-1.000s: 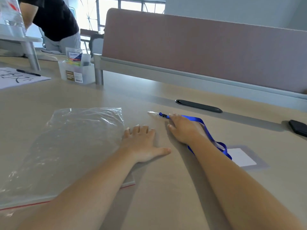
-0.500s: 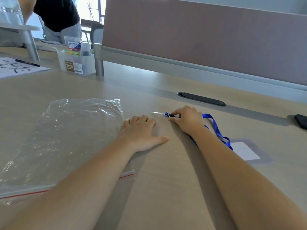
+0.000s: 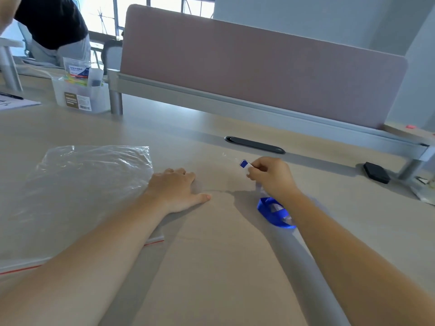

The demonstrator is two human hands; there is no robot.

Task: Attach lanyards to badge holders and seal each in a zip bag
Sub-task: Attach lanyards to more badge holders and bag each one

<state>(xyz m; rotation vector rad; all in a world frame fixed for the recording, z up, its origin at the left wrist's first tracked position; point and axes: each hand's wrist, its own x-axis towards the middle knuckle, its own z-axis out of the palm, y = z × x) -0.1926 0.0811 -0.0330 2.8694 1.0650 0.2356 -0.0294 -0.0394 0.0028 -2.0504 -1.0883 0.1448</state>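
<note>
Now the right hand [image 3: 270, 177] is pinching the clip end of the blue lanyard [image 3: 274, 214] in curled fingers, likely readying it for attaching, toward the table's far edge; the left hand [image 3: 175, 188] is lying flat, fingers relaxed, steadying the zip bag [image 3: 77, 191].

1. Left hand [image 3: 175, 189]: I log it as bare, with no glove, no ring and no band at the wrist.
2. Left forearm: uncovered along all of its visible length down to the bottom edge of the view; no sleeve or cuff shows.
3. Right hand [image 3: 273, 176]: bare likewise; I see no ring and no watch.
4. Right forearm: uncovered to the frame edge, no sleeve in view.
5. Markings: I find none on either arm.
</note>
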